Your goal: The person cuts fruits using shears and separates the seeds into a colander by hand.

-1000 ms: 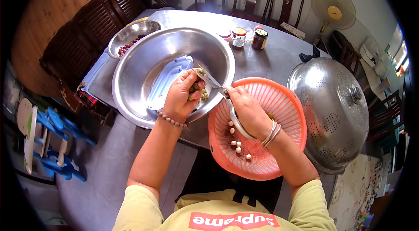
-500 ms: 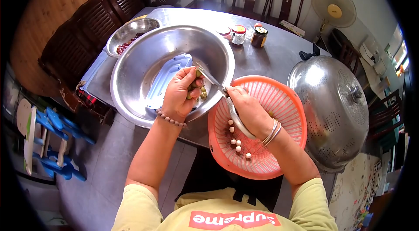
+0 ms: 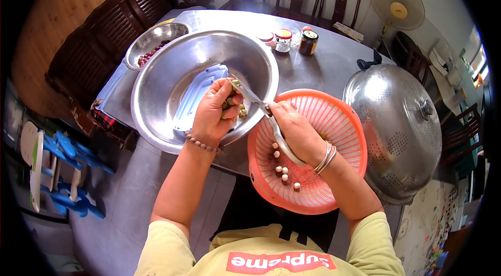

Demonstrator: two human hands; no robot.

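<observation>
Over the near right rim of a large steel basin point(image 3: 151, 124), my left hand point(image 3: 215, 109) is closed around several small round green pieces that look like fresh lotus seeds point(image 3: 228, 103). My right hand point(image 3: 297, 132) grips the pale grey handles of a pair of scissors point(image 3: 252, 97). The blades reach to the green piece at my left fingertips; whether they cut into it is too small to tell. Under my right hand stands an orange plastic colander point(image 3: 350, 119) with several white peeled pieces point(image 3: 282, 170). A blue-and-white plastic tray point(image 3: 194, 99) lies tilted inside the basin.
A smaller steel bowl point(image 3: 136, 45) with dark red fruit point(image 3: 150, 57) stands behind the basin. Jars point(image 3: 308, 43) stand farther back on the grey table point(image 3: 334, 62). To the right, a large perforated steel colander point(image 3: 394, 130) leans at the table edge. Wooden chairs and a fan point(image 3: 397, 7) are beyond.
Both hands stay almost in place, with the scissors still at the green pieces. My left fingers have shifted slightly on them. The whole view has moved a little.
</observation>
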